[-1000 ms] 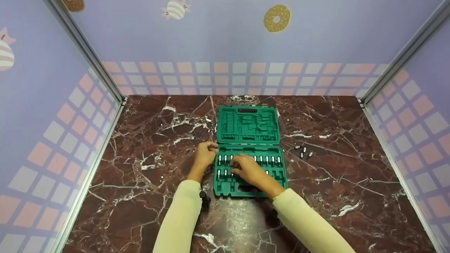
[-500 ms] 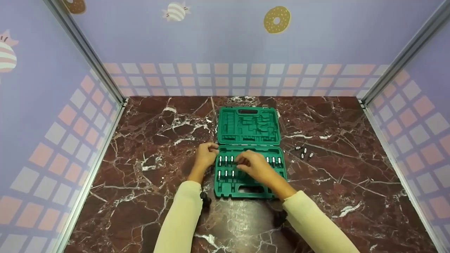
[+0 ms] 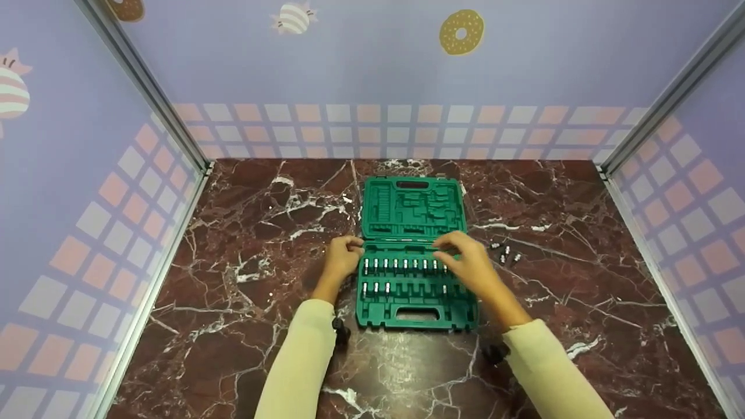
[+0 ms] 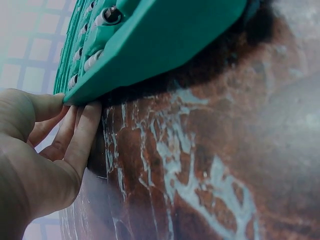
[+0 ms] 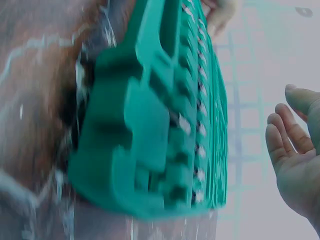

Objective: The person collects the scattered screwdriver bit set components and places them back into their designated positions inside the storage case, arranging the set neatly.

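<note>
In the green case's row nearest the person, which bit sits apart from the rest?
The rightmost bit: empty slots separate it from the three bits at left.

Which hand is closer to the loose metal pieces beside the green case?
The right hand, which is over the right side of the green case, just left of the loose metal pieces. The left hand pinches the case's left edge.

Here's the left hand (image 4: 42, 167), pinching a lower corner of the green case (image 4: 162, 47), thumb on the edge, fingers (image 4: 84, 135) tucked against it from below! Silvery metal pieces (image 4: 104, 20) sit in their slots up top, one showing a dark end. Below, pale veins streak the red-brown surface (image 4: 145, 210); behind, a washed-out checked wall (image 4: 37, 52).
</note>
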`<state>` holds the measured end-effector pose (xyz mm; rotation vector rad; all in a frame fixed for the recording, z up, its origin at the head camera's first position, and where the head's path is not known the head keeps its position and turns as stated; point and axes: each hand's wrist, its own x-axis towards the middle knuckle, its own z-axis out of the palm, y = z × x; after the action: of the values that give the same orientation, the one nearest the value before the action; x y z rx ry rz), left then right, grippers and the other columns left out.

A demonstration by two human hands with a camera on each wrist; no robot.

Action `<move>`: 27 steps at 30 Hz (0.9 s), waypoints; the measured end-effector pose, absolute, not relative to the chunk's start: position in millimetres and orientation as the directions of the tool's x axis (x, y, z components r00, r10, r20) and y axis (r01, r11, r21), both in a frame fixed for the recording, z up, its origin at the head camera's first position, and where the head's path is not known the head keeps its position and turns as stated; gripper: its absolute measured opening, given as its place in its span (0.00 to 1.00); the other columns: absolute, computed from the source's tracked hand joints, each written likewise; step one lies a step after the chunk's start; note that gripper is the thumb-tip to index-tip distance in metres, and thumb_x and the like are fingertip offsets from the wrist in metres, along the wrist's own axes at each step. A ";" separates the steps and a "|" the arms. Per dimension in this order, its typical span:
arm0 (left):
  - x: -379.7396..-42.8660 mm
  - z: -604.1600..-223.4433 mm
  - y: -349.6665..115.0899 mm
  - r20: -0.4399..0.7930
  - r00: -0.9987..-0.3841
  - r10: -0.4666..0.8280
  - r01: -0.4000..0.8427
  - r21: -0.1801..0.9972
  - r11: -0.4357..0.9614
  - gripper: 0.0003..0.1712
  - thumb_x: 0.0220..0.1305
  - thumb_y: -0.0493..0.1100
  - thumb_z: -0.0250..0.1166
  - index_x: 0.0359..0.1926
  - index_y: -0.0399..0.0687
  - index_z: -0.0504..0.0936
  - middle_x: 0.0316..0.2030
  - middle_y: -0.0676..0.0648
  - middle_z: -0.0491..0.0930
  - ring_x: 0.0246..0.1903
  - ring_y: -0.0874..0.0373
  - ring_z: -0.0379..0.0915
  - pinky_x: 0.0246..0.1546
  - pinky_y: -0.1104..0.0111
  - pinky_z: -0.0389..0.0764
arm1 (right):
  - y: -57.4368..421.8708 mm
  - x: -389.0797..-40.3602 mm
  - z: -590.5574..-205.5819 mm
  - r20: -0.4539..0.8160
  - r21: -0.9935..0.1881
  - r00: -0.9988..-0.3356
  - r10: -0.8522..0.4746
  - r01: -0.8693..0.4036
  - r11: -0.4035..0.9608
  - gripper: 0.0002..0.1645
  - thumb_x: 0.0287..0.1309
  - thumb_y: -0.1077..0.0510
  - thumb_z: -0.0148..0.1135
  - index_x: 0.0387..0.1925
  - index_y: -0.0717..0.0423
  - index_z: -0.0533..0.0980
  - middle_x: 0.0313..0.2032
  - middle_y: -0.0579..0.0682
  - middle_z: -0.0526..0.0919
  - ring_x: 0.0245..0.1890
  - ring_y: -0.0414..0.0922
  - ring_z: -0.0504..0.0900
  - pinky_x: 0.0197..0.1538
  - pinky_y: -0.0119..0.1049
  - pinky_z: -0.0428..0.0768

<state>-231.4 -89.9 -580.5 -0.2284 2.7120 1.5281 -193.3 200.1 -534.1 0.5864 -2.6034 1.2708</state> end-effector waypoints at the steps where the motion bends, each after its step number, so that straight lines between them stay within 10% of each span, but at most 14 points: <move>1: -231.5 -580.5 -90.1 -0.090 -0.989 -0.117 -0.137 0.851 0.507 0.11 0.67 0.31 0.63 0.45 0.41 0.90 0.40 0.40 0.88 0.38 0.47 0.81 0.46 0.54 0.81 | 205.3 -194.0 -534.0 0.345 -0.715 -0.907 -0.243 -0.422 0.558 0.11 0.59 0.65 0.73 0.44 0.57 0.84 0.42 0.52 0.86 0.43 0.49 0.86 0.47 0.48 0.85; 11: -230.5 -581.1 -92.2 -0.068 -0.992 -0.104 -0.113 0.843 0.526 0.10 0.68 0.32 0.64 0.45 0.41 0.90 0.38 0.40 0.88 0.37 0.46 0.81 0.55 0.49 0.80 | 257.2 -199.5 -541.7 0.329 -0.772 -0.942 -0.064 -0.307 0.557 0.13 0.57 0.68 0.74 0.45 0.63 0.84 0.42 0.58 0.88 0.42 0.49 0.85 0.46 0.27 0.82; 22: -230.9 -581.6 -90.4 -0.073 -0.992 -0.104 -0.117 0.849 0.516 0.11 0.67 0.32 0.64 0.45 0.40 0.90 0.39 0.40 0.88 0.36 0.49 0.81 0.40 0.57 0.81 | 320.1 -203.9 -557.6 0.262 -0.762 -0.960 0.098 -0.144 0.632 0.12 0.63 0.65 0.70 0.48 0.61 0.85 0.44 0.60 0.89 0.37 0.20 0.76 0.43 0.15 0.72; 27: -231.8 -582.3 -91.1 -0.080 -0.991 -0.110 -0.125 0.849 0.513 0.11 0.67 0.32 0.64 0.45 0.41 0.90 0.40 0.41 0.88 0.38 0.48 0.82 0.42 0.56 0.82 | 340.5 -203.2 -566.1 0.216 -0.755 -0.970 0.109 -0.095 0.649 0.13 0.65 0.64 0.69 0.51 0.61 0.84 0.46 0.63 0.89 0.38 0.23 0.78 0.43 0.13 0.71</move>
<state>-231.8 -91.1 -582.3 -0.2109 2.7185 1.5286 -203.2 340.5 -566.1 -0.0114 -2.6266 1.2234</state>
